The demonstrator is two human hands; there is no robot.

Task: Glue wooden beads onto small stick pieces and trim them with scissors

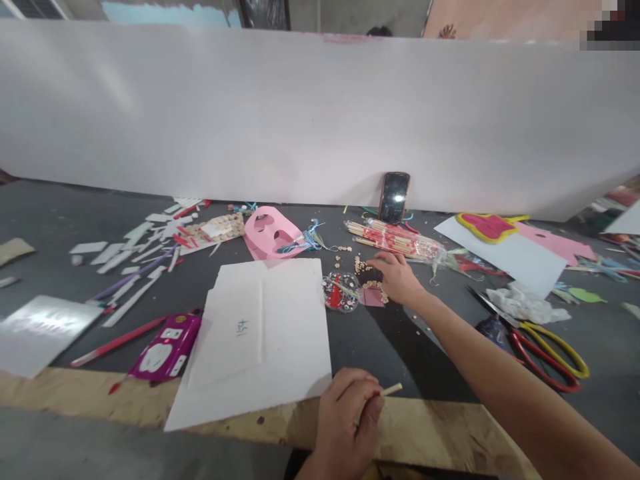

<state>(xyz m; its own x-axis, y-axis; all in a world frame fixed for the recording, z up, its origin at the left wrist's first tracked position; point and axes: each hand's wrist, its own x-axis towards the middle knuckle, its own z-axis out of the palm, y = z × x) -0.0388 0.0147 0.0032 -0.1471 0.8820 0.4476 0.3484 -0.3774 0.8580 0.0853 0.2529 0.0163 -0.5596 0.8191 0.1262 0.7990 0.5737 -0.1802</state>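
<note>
Left hand [350, 410] pinches a short, thin, pale wooden stick [391, 390] above the raw-wood front edge [430, 427]. Right hand [397, 277] reaches to small tan wooden pieces [360, 264]; cannot tell whether it grips any. Matte black tabletop [367, 347] gives room between the hands, bordered left by a large white rectangular sheet [295, 320].

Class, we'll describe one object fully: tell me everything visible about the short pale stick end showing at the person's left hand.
The pale stick looks thin, straight, cream-coloured and wooden, though its material is uncertain. The left hand grips it between thumb and fingers, over the front edge of the table. Its exposed end points rightward and slightly up in the picture. The hand hides much of the rest, so its full length cannot be told.
</note>
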